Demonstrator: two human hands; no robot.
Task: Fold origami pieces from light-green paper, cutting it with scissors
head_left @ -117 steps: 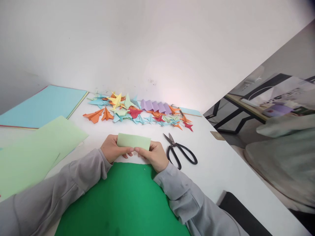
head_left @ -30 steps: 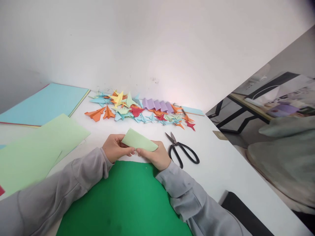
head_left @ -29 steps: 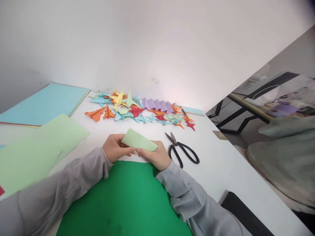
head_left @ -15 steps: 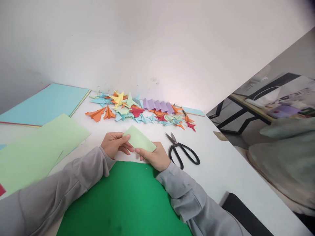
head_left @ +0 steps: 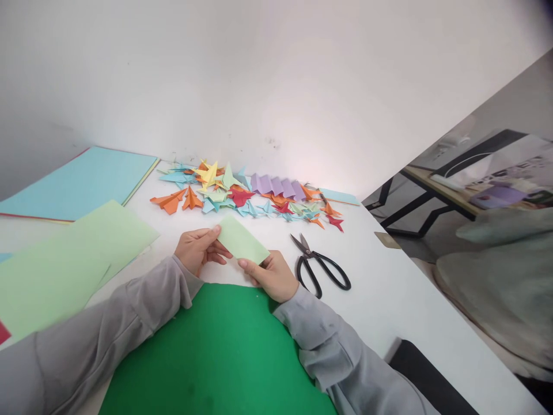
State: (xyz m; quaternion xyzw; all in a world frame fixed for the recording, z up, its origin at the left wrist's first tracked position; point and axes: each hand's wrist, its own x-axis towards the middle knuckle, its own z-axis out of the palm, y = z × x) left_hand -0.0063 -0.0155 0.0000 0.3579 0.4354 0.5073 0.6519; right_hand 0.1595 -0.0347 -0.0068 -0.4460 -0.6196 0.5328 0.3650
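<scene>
L hand [head_left: 199, 249] pinching slip [head_left: 242, 239] at upper-left end, thumb on top. R hand [head_left: 273, 274] clamped on slip's lower-right end. Slip: pale green, tilted, held between hands, just beyond green sheet [head_left: 216, 351]. Relative to slip: scissors [head_left: 306, 252] to right, blades apart, on table [head_left: 371, 288]; folded papers [head_left: 242, 196] beyond, mixed colours; lt green sheets [head_left: 64, 259] to left, blue sheet [head_left: 86, 181] farther left, near wall [head_left: 259, 75].
</scene>
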